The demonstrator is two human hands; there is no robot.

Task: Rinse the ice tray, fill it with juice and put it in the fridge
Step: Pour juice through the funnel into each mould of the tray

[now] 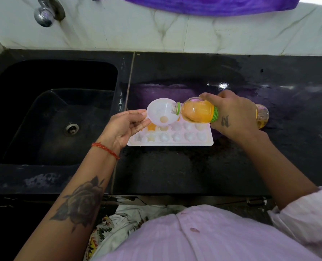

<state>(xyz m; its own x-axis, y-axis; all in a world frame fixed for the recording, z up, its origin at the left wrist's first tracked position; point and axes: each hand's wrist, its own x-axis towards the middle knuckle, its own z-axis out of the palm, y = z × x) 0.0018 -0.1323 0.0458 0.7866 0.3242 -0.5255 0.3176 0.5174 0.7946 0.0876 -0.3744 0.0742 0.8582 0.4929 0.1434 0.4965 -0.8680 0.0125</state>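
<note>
The left hand (126, 127) pinches the near rim of a white funnel (161, 113) between thumb and fingertips, holding it tilted over the left end of the ice tray (175, 140), with a red thread bracelet (105, 150) on the wrist behind it and a rose tattoo further back on the forearm. The tray lies flat on the black counter (165, 170) just below and to the right of that hand, its near long edge facing the person; one star-shaped cell beside the fingertips holds orange juice, the star cell in the near row looks faintly tinted, and the round cells to the right look pale. The right hand (233, 117) wraps over the middle of a clear juice bottle (197, 113), tipped on its side with its uncapped mouth inside the funnel bowl; orange juice fills the lower side of the bottle. A green label band shows at the hand's edge, its print too small to read, and a small dark tattoo mark sits on the back of that hand. Left of the left hand the black sink (53, 113) drops away, its drain (71, 129) visible. Beyond both hands the counter is wet and shiny up to the marbled wall (194, 34), where a chrome tap (45, 14) and a purple cloth (203, 4) hang.
</note>
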